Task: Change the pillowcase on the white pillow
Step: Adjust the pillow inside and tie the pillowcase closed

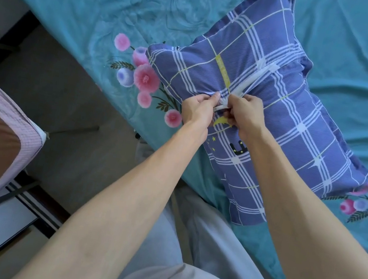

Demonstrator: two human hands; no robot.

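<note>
pillow (pixel 267 71): mostly hidden in pillowcase (pixel 303 126) | top corner cut off | fingertips behind fabric
</note>
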